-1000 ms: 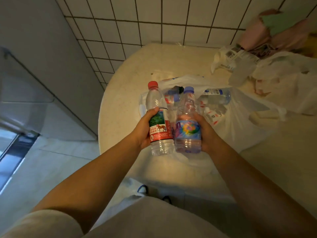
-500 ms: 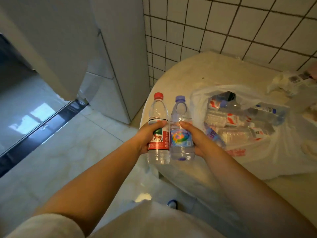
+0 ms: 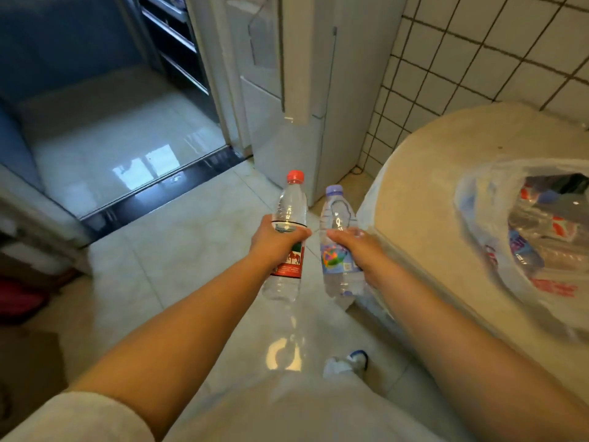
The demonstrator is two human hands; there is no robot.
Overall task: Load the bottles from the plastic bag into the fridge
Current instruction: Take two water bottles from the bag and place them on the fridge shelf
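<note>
My left hand (image 3: 274,240) grips a clear water bottle with a red cap and red label (image 3: 288,205), held upright over the floor. My right hand (image 3: 357,247) grips a clear bottle with a purple cap and colourful label (image 3: 338,212) beside it, a small gap between the two. The white fridge (image 3: 287,129) stands ahead against the tiled wall, its doors closed. On the round beige table (image 3: 430,193) at the right lies a translucent plastic bag (image 3: 478,218) with several more bottles inside.
Glossy floor tiles lie between me and the fridge. A doorway with a dark threshold (image 3: 159,199) opens at the left onto another room. A dark red object (image 3: 19,298) sits at the far left edge. My shoe (image 3: 350,362) shows below.
The view has turned left from the table toward the fridge. Both bottles have moved off the table edge and now hang over the floor, slightly apart.
</note>
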